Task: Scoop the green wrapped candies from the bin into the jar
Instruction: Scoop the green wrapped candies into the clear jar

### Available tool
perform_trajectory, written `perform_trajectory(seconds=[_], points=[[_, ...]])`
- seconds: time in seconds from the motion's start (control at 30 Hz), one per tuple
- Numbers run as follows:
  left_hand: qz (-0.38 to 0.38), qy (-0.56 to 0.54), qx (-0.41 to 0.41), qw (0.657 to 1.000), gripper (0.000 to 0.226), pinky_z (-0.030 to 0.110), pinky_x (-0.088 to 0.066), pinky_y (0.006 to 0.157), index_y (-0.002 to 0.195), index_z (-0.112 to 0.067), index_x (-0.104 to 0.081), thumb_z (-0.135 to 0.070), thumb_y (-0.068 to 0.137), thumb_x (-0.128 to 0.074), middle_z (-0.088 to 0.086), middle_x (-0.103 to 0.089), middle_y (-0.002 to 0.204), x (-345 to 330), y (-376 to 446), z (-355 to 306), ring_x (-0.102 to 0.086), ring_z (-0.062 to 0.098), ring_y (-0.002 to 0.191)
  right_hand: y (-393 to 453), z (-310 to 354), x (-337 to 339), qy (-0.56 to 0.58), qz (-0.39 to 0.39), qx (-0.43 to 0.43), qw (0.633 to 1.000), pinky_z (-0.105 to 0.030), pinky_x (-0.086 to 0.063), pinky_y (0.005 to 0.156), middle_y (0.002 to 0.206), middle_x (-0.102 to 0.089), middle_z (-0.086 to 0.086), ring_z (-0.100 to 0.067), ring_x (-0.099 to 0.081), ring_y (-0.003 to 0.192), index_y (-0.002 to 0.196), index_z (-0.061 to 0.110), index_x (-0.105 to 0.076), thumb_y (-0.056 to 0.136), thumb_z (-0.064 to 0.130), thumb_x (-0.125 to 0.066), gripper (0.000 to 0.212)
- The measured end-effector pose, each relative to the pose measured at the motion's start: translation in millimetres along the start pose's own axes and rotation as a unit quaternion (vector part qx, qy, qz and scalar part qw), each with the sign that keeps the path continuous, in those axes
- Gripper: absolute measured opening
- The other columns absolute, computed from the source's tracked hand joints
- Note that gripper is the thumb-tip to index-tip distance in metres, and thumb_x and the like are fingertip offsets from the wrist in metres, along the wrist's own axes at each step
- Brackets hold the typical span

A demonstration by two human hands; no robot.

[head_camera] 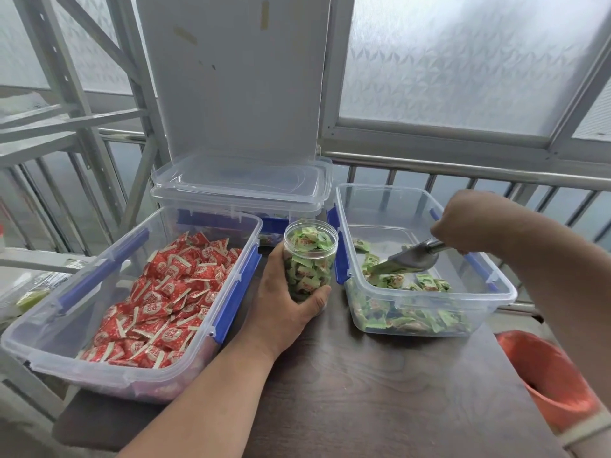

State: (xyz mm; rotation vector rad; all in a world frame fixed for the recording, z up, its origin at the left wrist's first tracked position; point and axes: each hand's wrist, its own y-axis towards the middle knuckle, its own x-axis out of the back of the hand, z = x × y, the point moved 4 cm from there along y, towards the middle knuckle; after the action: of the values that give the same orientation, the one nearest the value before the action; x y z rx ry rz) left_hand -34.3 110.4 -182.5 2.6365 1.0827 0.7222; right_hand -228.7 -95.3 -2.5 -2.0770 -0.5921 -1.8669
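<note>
A clear round jar (310, 249), filled near its rim with green wrapped candies, stands upright on the dark wooden table (380, 385). My left hand (284, 292) grips the jar around its lower part. To its right sits a clear bin (496, 299) with blue latches, and green candies (410, 317) lie along its near side. My right hand (463, 223) holds the handle of a metal scoop (410, 261) over the bin's right side. The scoop's mouth points down and left, its tip among the candies.
A clear bin (43, 345) of red wrapped candies (165, 299) stands left of the jar. Stacked lidded clear containers (241, 186) stand behind, against a white board. An orange bucket (555, 381) sits beside the table's right edge. A metal railing and frosted windows run behind.
</note>
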Motion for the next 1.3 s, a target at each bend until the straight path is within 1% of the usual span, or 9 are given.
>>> perform_trajectory(seconds=[0.2, 0.3, 0.5, 0.6, 0.7, 0.8, 0.93, 1.1, 1.3], points=[[-0.009, 0.003, 0.0, 1.0, 0.095, 0.042, -0.053, 0.117, 0.16, -0.047, -0.037, -0.053, 0.081, -0.09, -0.021, -0.059, 0.148, -0.7, 0.5, 1.9, -0.059, 0.002, 0.137, 21.9, 22.2, -37.4, 0.043, 0.052, 0.003, 0.998, -0.032, -0.044, 0.072, 0.075, -0.054, -0.005, -0.029, -0.055, 0.08, 0.073, 0.011, -0.057, 0.095, 0.018, -0.057, 0.022], [-0.011, 0.008, -0.003, 1.0, 0.096, 0.039, -0.053, 0.117, 0.16, -0.048, -0.036, -0.054, 0.081, -0.09, -0.023, -0.058, 0.148, -1.0, 1.1, 3.1, -0.058, 0.001, 0.138, 39.2, 34.4, -46.7, -0.004, 0.042, 0.03, 0.999, -0.033, -0.047, 0.074, 0.084, -0.057, -0.005, -0.028, -0.058, 0.086, 0.098, 0.011, -0.065, 0.097, 0.02, -0.055, 0.014], [-0.019, 0.011, -0.006, 1.0, 0.094, 0.033, -0.053, 0.114, 0.157, -0.052, -0.036, -0.056, 0.08, -0.089, -0.028, -0.057, 0.145, -2.2, 1.7, 6.3, -0.057, -0.004, 0.136, 69.3, 46.5, -66.4, 0.061, -0.014, 0.041, 0.997, -0.031, -0.049, 0.062, 0.093, -0.065, -0.012, -0.027, -0.058, 0.072, 0.084, 0.011, -0.056, 0.083, 0.025, -0.047, 0.017], [-0.021, 0.012, -0.009, 1.0, 0.094, 0.031, -0.053, 0.113, 0.156, -0.053, -0.036, -0.055, 0.079, -0.09, -0.029, -0.056, 0.144, -3.4, 2.1, 8.6, -0.056, -0.004, 0.137, 73.6, 54.8, -95.0, 0.029, 0.025, 0.065, 0.997, -0.031, -0.051, 0.072, 0.103, -0.069, -0.01, -0.029, -0.066, 0.091, 0.103, 0.009, -0.069, 0.089, 0.011, -0.054, 0.021], [-0.024, 0.009, -0.011, 1.0, 0.094, 0.026, -0.051, 0.112, 0.157, -0.051, -0.037, -0.054, 0.079, -0.09, -0.03, -0.056, 0.144, -5.0, 2.9, 9.8, -0.055, -0.005, 0.137, 80.5, 54.7, -100.0, 0.052, 0.016, 0.066, 0.996, -0.03, -0.047, 0.068, 0.085, -0.059, -0.004, -0.026, -0.057, 0.079, 0.091, 0.014, -0.063, 0.087, 0.009, -0.055, 0.01], [-0.025, 0.011, -0.014, 1.0, 0.094, 0.024, -0.049, 0.112, 0.157, -0.048, -0.038, -0.055, 0.078, -0.089, -0.028, -0.056, 0.144, -5.6, 3.7, 10.0, -0.055, -0.003, 0.138, 82.0, 51.6, -96.6, 0.102, 0.002, 0.044, 0.994, -0.031, -0.048, 0.066, 0.084, -0.061, -0.005, -0.026, -0.058, 0.077, 0.082, 0.014, -0.058, 0.083, 0.013, -0.052, 0.006], [-0.027, 0.014, -0.018, 0.999, 0.094, 0.028, -0.05, 0.112, 0.157, -0.045, -0.039, -0.055, 0.078, -0.089, -0.026, -0.057, 0.144, -6.6, 4.4, 11.0, -0.057, 0.001, 0.138, 80.4, 48.0, -87.9, 0.201, -0.029, 0.007, 0.979, -0.035, -0.055, 0.066, 0.085, -0.066, -0.007, -0.027, -0.064, 0.075, 0.082, 0.015, -0.067, 0.08, 0.032, -0.047, 0.025], [-0.029, 0.011, -0.013, 0.999, 0.094, 0.019, -0.047, 0.106, 0.156, -0.048, -0.039, -0.058, 0.078, -0.089, -0.032, -0.055, 0.14, -6.2, 2.9, 12.8, -0.056, -0.005, 0.135, 76.4, 40.9, -74.5, 0.158, -0.116, -0.011, 0.981, -0.027, -0.042, 0.052, 0.073, -0.061, -0.001, -0.025, -0.059, 0.062, 0.07, 0.017, -0.063, 0.077, 0.038, -0.048, 0.027], [-0.027, 0.005, -0.02, 0.999, 0.093, 0.025, -0.049, 0.109, 0.156, -0.045, -0.04, -0.056, 0.078, -0.09, -0.027, -0.058, 0.142, -7.1, 3.0, 11.6, -0.058, -0.001, 0.135, 75.1, 43.3, -70.0, 0.109, -0.141, 0.038, 0.983, -0.025, -0.041, 0.049, 0.07, -0.057, 0.0, -0.021, -0.056, 0.056, 0.068, 0.018, -0.059, 0.08, 0.038, -0.05, 0.025]])
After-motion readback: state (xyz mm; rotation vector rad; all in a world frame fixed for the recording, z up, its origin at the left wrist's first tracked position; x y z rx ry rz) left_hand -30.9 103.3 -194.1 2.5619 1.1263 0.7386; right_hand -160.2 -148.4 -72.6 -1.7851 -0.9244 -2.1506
